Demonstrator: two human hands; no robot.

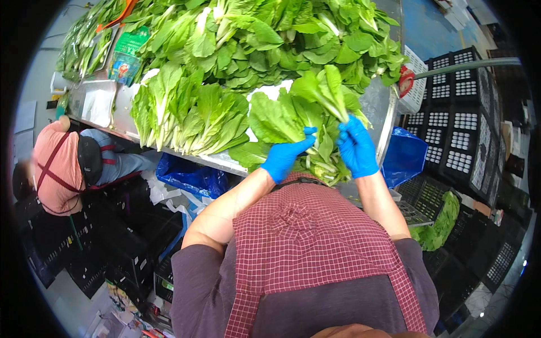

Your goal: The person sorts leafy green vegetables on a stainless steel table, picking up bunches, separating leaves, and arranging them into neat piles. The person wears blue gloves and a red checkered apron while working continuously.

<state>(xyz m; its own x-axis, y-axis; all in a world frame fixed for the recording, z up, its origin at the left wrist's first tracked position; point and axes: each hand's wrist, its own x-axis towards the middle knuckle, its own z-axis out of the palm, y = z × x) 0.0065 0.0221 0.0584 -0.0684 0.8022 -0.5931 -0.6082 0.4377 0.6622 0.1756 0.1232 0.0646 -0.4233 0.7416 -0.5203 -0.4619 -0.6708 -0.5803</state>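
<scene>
Blue gloves cover both my hands, which are in front of my chest at the near edge of the metal table (381, 107). My left hand (284, 158) is closed around the base of some broad-leaved leafy greens (275, 117), whose leaves point away from me. In my right hand (358, 147) the fingers pinch the pale stem end of another leafy green (320, 90), with its leaves fanning up and to the left. More loose leaves and stems (322, 163) lie between my hands, partly hidden by them.
A large heap of leafy greens (248, 45) covers the far table; a row of lighter bunches (191, 115) lies to the left. Blue plastic bags (403, 156) hang at the right and left edges. Black crates (456, 135) are stacked right. Another person (59, 163) is at far left.
</scene>
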